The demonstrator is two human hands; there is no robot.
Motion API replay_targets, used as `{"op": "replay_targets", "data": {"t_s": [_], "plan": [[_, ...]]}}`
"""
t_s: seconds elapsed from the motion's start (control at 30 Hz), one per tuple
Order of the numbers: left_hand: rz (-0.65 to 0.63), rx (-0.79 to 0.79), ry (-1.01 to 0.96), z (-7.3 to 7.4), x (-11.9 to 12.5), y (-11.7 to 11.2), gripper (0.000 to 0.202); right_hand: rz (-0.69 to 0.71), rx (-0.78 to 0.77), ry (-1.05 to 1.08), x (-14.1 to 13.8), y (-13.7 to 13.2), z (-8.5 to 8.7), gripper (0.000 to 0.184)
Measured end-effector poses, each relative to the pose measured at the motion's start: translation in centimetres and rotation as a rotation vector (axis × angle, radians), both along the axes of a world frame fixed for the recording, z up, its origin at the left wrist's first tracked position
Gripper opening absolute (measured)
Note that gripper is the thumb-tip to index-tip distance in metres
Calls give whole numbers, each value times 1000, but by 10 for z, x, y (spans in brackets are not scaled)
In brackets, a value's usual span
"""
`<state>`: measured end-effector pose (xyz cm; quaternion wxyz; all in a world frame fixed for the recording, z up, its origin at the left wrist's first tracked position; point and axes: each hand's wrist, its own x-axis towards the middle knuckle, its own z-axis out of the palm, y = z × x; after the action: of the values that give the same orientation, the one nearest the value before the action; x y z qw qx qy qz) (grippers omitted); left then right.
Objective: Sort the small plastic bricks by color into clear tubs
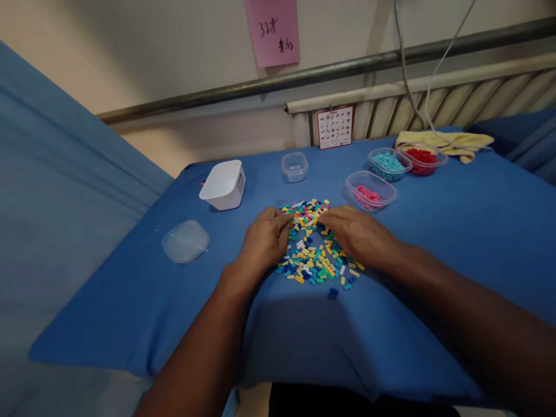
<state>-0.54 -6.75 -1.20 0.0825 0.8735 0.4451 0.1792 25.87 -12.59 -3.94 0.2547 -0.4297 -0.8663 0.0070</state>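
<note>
A loose pile of small toy building bricks (pixel 317 263) in yellow, white, teal, green, blue and pink lies on the blue cloth before me. At its left edge, my left hand (pixel 266 234) reaches in with thumb and fingers drawn together among the bricks. From the right, my right hand (pixel 356 230) comes in with bent fingers, their tips at the pile's upper part. Whatever lies between the fingertips of either hand is too small to make out. Behind the right hand stands a clear tub of pink bricks (pixel 368 196).
Further back are tubs of turquoise bricks (pixel 388 162) and red bricks (pixel 420 156), beside a yellow cloth (pixel 447 142). A small clear tub (pixel 294 168), a white bin (pixel 223 185) and clear lids (pixel 186 241) stand left. A cable (pixel 428 110) hangs at the back.
</note>
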Motion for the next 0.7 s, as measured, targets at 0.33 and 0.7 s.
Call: {"op": "replay_targets", "data": {"t_s": [0.33, 0.7], "plan": [[-216, 107, 3, 3, 15, -16, 38, -117, 81, 128, 18, -7, 8, 38], [-373, 80, -60, 14, 13, -23, 29, -127, -162, 84, 23, -7, 3, 20]]}}
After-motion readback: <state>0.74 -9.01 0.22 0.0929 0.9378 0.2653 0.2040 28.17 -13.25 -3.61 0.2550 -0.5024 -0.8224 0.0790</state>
